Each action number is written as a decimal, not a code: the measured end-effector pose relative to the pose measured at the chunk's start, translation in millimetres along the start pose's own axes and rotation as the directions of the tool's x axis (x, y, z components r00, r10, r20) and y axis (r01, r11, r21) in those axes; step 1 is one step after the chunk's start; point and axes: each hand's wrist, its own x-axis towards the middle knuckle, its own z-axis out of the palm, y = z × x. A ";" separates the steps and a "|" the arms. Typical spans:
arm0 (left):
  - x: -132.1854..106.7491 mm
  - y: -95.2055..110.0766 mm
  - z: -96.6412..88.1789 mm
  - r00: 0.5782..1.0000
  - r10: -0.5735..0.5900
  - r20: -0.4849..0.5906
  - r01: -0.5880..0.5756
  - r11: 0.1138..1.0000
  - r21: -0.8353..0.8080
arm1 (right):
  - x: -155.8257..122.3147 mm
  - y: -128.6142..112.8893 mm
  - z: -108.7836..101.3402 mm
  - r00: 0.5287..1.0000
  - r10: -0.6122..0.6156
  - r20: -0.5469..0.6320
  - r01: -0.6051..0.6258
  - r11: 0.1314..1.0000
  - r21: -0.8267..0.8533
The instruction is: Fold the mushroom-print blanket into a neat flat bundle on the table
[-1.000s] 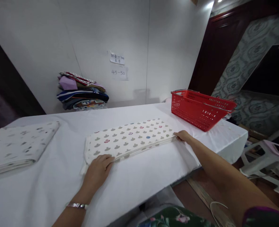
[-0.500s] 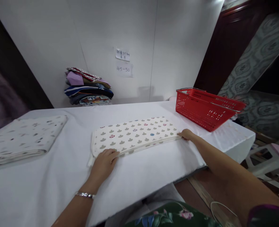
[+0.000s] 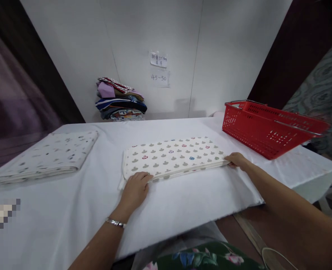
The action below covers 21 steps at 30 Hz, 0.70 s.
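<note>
A folded white cloth (image 3: 171, 157) with a grey duck-like print and a few red, blue and green figures lies as a long strip on the table. My left hand (image 3: 137, 187) grips its near edge close to the left end, fingers on top. At the near right corner, my right hand (image 3: 235, 159) pinches the cloth between thumb and fingers. The layers of the fold show along the near edge. Further left rests another folded white cloth (image 3: 50, 152) with small dark specks, apart from both hands.
A red plastic basket (image 3: 267, 131) with metal handles stands at the table's right side. A stack of folded clothes (image 3: 121, 101) is piled by the wall at the back, left of two paper notes (image 3: 159, 69). The table's white cover (image 3: 194, 198) ends near my body.
My view has turned a little to the left, so everything sits further right in the picture. Both hands keep the same places on the printed cloth, which has hardly changed.
</note>
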 end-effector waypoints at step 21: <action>51.5 42.7 1.0 0.985 0.141 0.105 -0.128 0.984 -0.121 | -46.2 -44.0 46.7 0.514 -0.857 0.034 0.846 0.499 -0.190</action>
